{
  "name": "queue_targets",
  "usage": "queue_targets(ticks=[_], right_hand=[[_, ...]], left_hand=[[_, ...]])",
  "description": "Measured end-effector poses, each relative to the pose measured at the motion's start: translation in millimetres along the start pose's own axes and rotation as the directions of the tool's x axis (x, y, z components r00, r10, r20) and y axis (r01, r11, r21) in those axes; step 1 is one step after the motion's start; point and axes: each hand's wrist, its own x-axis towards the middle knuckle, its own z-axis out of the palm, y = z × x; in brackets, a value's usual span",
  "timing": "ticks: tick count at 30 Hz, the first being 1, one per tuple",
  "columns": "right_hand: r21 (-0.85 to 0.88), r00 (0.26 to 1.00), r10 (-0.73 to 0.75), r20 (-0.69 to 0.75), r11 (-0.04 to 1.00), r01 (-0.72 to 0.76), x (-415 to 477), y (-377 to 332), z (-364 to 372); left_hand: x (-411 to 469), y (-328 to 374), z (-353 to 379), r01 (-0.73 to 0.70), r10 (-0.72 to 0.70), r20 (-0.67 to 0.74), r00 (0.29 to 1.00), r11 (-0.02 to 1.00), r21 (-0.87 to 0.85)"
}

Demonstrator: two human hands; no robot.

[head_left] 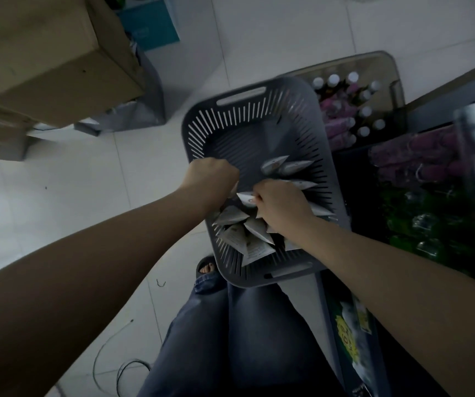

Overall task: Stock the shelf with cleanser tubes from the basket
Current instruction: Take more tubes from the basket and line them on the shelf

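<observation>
A grey slotted basket (pixel 225 118) stands on the floor in front of my legs. Several white cleanser tubes (pixel 233 216) lie in its near half, and two more tubes (pixel 285 166) lie further in. My left hand (pixel 212 179) is closed in a fist over the basket's left side; a sliver of a tube shows at its edge, but what it holds is hidden. My right hand (pixel 282 207) is down among the tubes, with its fingers pinched on one white tube (pixel 246 198). The shelf (pixel 431 196) is at the right, dark, with purple and green goods on it.
A clear bin (pixel 388 70) of bottles and pink packs stands behind the basket. Cardboard boxes (pixel 44 53) are stacked at the upper left, with a teal box (pixel 150 27) beyond. White floor tiles spread to the left. A loose cable (pixel 116 368) lies by my leg.
</observation>
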Motion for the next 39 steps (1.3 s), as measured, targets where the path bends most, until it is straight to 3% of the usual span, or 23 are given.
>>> queue_targets(ticks=[10, 18, 25, 29, 39], right_hand=[[0.094, 0.968, 0.158, -0.194, 0.985, -0.142, -47, -40, -59], [0.099, 0.883, 0.291, -0.369, 0.957, -0.274, -105, -85, -95], [0.212, 0.758, 0.448, -0.474, 0.894, -0.396, -163, -112, -107], [0.306, 0.672, 0.547, -0.499, 0.837, -0.454, -211, -124, -112], [0.417, 0.477, 0.696, -0.536, 0.71, -0.568, -359, -141, -109]], left_hand=[[-50, -11, -63, -0.09, 0.118, -0.167, 0.979, 0.982, 0.164], [-104, -7, -103, -0.155, 0.255, -0.272, 0.928, 0.927, 0.342], [-146, 10, -127, -0.24, 0.436, -0.366, 0.822, 0.848, 0.472], [-169, 30, -138, -0.293, 0.556, -0.416, 0.72, 0.786, 0.544], [-229, 118, -152, -0.444, 0.748, -0.352, 0.562, 0.632, 0.635]])
